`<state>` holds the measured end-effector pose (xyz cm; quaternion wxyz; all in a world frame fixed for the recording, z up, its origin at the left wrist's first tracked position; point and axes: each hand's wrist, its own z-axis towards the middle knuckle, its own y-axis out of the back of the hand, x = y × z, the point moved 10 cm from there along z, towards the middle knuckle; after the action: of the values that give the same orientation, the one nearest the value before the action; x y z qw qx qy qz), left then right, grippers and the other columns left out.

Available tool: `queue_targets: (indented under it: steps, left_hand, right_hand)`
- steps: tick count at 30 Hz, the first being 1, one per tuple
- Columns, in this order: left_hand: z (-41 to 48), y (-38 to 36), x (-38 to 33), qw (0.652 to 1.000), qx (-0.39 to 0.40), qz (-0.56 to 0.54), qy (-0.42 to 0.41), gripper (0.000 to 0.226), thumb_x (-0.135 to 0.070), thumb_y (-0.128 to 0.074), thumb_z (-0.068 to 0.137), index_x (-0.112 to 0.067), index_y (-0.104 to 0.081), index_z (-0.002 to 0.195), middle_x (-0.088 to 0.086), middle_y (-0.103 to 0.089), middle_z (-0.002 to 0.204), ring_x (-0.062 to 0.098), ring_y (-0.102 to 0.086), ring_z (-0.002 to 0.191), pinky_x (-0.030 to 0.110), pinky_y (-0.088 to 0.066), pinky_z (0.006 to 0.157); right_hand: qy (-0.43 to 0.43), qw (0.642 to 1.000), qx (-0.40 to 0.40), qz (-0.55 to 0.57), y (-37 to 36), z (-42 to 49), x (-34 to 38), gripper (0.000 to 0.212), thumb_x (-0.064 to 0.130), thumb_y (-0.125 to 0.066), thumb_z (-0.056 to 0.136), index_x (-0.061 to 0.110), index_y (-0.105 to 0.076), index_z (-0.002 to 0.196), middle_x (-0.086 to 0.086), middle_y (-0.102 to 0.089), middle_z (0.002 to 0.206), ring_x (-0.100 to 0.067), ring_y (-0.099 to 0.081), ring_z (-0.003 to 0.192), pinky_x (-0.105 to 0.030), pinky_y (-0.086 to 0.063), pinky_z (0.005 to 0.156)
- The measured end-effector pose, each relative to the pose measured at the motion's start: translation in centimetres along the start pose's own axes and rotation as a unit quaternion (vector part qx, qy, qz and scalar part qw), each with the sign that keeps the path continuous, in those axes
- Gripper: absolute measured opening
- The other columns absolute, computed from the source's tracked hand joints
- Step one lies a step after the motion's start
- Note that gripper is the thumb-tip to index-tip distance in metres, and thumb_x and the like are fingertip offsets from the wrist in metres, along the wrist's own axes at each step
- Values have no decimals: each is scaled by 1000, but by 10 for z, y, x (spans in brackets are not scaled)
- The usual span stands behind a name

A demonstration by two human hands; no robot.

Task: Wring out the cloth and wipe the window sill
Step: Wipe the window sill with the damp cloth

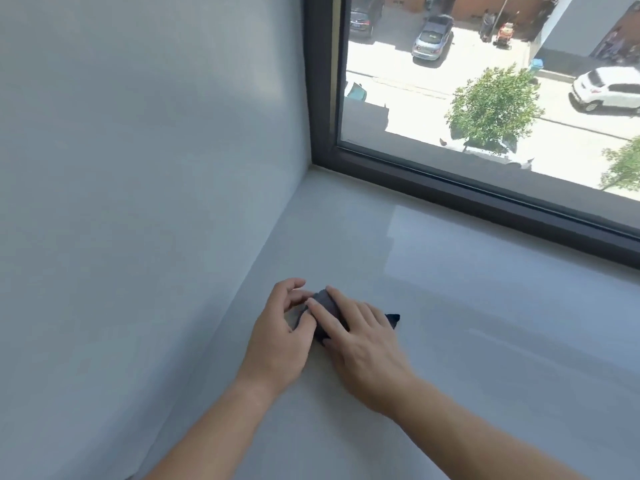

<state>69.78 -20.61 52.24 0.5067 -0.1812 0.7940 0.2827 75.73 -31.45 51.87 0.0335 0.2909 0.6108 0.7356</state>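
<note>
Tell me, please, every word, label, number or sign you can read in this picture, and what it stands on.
None can be read.
The dark cloth, the window sill and the wall show no print or label.
The plate on the dark car outside is too small and blurred to read.

We see a dark window frame (450, 188); left of it a plain white wall (138, 168), beyond it a green leafy tree (495, 105) and a parked silver car (433, 38).
</note>
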Motion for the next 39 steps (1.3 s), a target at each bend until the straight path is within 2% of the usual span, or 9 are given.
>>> queue_targets:
  steps: [3,6,11,15,20,24,27,32,39]
  left_hand:
    - [-4,15,5,985,-47,152,-65,29,-29,-49,97,-33,-53,126,-25,-54,128,3,-54,119,31,-43,104]
    - [-14,23,16,939,-86,304,-138,41,-37,-38,95,-19,-57,127,-13,-52,134,15,-48,130,34,-36,107]
    - [-24,-7,38,853,-9,492,-175,65,-44,-40,93,-14,-37,150,11,-24,162,26,-17,151,47,-20,118]
    - [-21,-8,38,837,-4,520,-173,69,-45,-42,92,-14,-33,153,12,-19,164,27,-14,152,50,-22,117]
    - [-22,-8,38,835,-8,522,-174,68,-44,-44,91,-13,-37,151,13,-21,163,28,-18,151,51,-25,116]
    - [-21,-7,39,835,-13,519,-185,69,-44,-46,89,-13,-39,150,13,-23,162,29,-20,151,52,-26,115]
    - [-20,-9,41,832,-17,524,-184,69,-44,-47,88,-13,-40,149,13,-24,162,29,-21,150,52,-26,115]
    - [-22,-8,38,839,-22,510,-187,69,-43,-46,87,-12,-42,148,14,-25,161,30,-22,150,52,-26,114]
    - [-24,-8,42,844,-18,504,-182,69,-45,-45,87,-13,-41,149,14,-24,162,28,-19,151,52,-24,116]
  right_hand:
    - [93,995,-20,19,4,8,4,57,16,-55,85,27,-46,141,-15,-42,149,-31,-50,119,-46,-36,110]
    - [182,983,2,2,4,19,7,53,10,-55,82,26,-57,133,-14,-46,145,-30,-51,117,-47,-34,110]
    - [28,998,-34,-34,22,149,-79,51,12,-53,91,29,-53,139,-11,-43,149,-34,-45,121,-46,-30,111]
    - [-67,993,-50,-84,20,199,-94,49,26,-42,99,27,-40,148,-9,-32,159,-32,-30,142,-42,-17,115]
    - [99,991,48,-72,-4,150,-56,63,15,-48,91,34,-36,150,-1,-25,162,-27,-27,142,-42,-22,110]
    - [-4,993,37,-115,14,205,-100,70,12,-42,92,36,-20,154,0,-22,161,-27,-25,141,-41,-21,111]
    - [-58,996,8,-60,10,200,-88,64,19,-43,92,34,-29,152,-1,-30,159,-26,-29,139,-41,-19,113]
    - [132,990,36,-16,-3,129,-38,46,23,-45,97,35,-49,141,5,-47,147,-22,-43,126,-38,-30,101]
    - [-64,997,13,-33,10,168,-88,65,12,-42,98,29,-18,156,10,-26,161,-21,-25,145,-38,-23,111]
